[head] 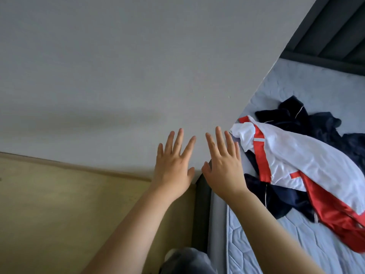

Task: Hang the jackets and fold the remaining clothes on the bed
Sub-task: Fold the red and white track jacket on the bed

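Facing a grey wall (118, 66) beside the mattress (325, 86), left hand (173, 165) and right hand (223, 167) spread empty.

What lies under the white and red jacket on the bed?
Dark navy clothing lies under the white and red jacket, showing beyond its upper and lower-left edges, all on the mattress. How many navy garments there are is hidden beneath it.

The wall (118, 66) fills the upper left, the floor (59, 204) the lower left. The bed (296, 86) runs down the right, its headboard (335, 36) at upper right. A heap of clothes (292, 119) lies on the bed, a jacket (296, 159) on top. The left hand (173, 167) and right hand (223, 167) are side by side at centre.
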Tool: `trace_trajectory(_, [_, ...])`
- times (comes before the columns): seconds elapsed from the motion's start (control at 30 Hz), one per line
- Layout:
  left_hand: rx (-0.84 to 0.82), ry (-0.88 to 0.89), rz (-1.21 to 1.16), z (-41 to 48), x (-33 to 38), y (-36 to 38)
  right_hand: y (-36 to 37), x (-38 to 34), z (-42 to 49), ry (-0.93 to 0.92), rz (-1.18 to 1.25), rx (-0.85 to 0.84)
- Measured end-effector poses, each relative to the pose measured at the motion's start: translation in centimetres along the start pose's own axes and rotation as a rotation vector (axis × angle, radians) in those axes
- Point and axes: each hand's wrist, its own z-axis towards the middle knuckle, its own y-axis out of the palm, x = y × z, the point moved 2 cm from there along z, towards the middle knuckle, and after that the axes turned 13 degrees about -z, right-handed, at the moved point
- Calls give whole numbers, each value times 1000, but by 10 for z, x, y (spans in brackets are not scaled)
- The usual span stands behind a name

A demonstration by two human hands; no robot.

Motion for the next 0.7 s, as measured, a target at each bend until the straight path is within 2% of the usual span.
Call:
trace_trajectory(0.17, [-17,26,-1,8,-20,86,90,23,-15,55,-6,10])
trace_trajectory(0.3, [-41,64,53,10,-16,138,134,49,-34,72,33,33])
trace_trajectory(0.53, [-57,56,-18,0,52,209,170,120,-99,128,85,-10])
trace_trajectory(0.7, [-288,-117,-148,-14,98,282,208,173,-156,178,3,-169])
